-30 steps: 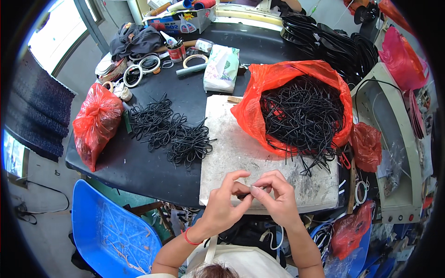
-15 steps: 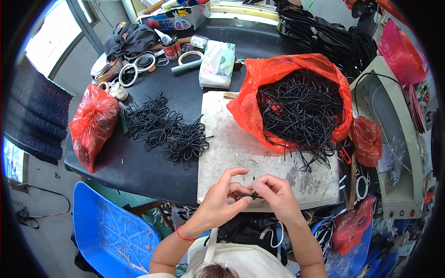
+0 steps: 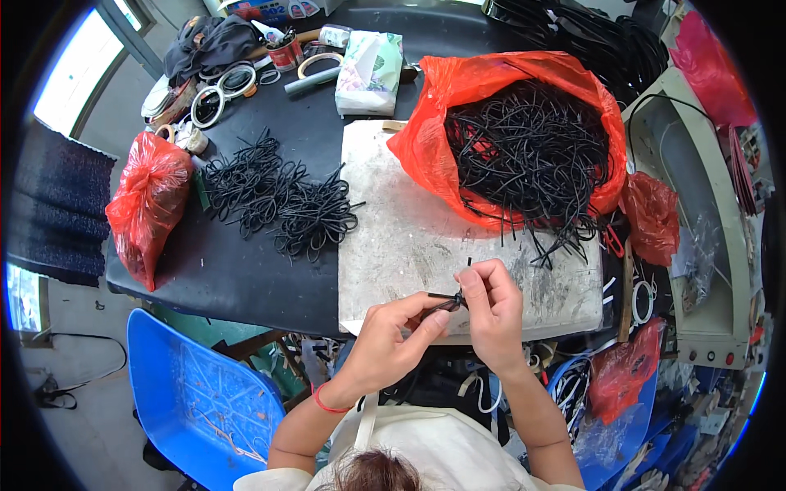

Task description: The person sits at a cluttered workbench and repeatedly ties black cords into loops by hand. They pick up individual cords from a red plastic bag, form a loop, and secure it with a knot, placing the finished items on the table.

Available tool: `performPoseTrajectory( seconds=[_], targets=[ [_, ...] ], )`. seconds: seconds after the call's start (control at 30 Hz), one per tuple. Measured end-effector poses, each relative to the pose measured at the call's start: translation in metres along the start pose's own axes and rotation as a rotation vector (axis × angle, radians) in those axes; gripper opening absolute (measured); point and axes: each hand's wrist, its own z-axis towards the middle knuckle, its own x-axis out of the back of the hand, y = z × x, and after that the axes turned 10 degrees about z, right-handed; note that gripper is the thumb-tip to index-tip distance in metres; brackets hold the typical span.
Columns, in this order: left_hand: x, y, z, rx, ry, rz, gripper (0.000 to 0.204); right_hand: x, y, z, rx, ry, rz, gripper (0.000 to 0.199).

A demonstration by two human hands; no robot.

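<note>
**Knotted black cord (image 3: 458, 301) pinched between your left hand (image 3: 397, 337) and right hand (image 3: 497, 315)**

Your left thumb and index finger grip the cord just left of its knot; your right thumb and index finger pinch it just right of and beyond the knot. The held part's long axis runs roughly sideways, from your left fingers toward your right, tilted a little. One short end sticks up past your right thumb tip, pointing away from you.

Around your fingers lies the near part of a pale board (image 3: 393, 237). Beyond them and to the right, an open red bag (image 3: 426, 127) bulges with loose black cords (image 3: 528, 155), some spilling over its near rim. Ahead and left of your fingers, bundles of looped cord (image 3: 315, 217) rest on the dark table (image 3: 246, 282). Farther left sits a tied red bag (image 3: 151, 204). Well left of your fingers and nearer you is a blue bin (image 3: 160, 389).
</note>
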Motion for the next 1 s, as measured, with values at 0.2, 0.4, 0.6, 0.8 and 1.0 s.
performPoseTrajectory(
  seconds=[0.2,0.4,0.6,0.8,1.0],
  targets=[
    [0.001,0.0,0.003,0.017,-0.079,0.014,0.02,0.004,-0.007,-0.001,-0.026,-0.134,0.045,0.019],
    [-0.014,0.005,-0.006,-0.002,-0.017,0.036,0.015,0.003,-0.009,-0.002,-0.018,0.001,0.038,0.025],
    [-0.001,0.004,-0.001,0.063,-0.043,-0.115,0.015,0.009,-0.014,0.012,-0.191,-0.094,0.153,0.021],
    [0.006,-0.004,-0.001,0.063,0.006,-0.232,0.019,0.016,-0.022,-0.001,-0.223,-0.241,0.135,0.011],
    [0.005,-0.004,-0.001,0.103,0.089,-0.327,0.018,0.005,-0.019,-0.01,-0.112,-0.266,0.138,0.014]
  ],
)
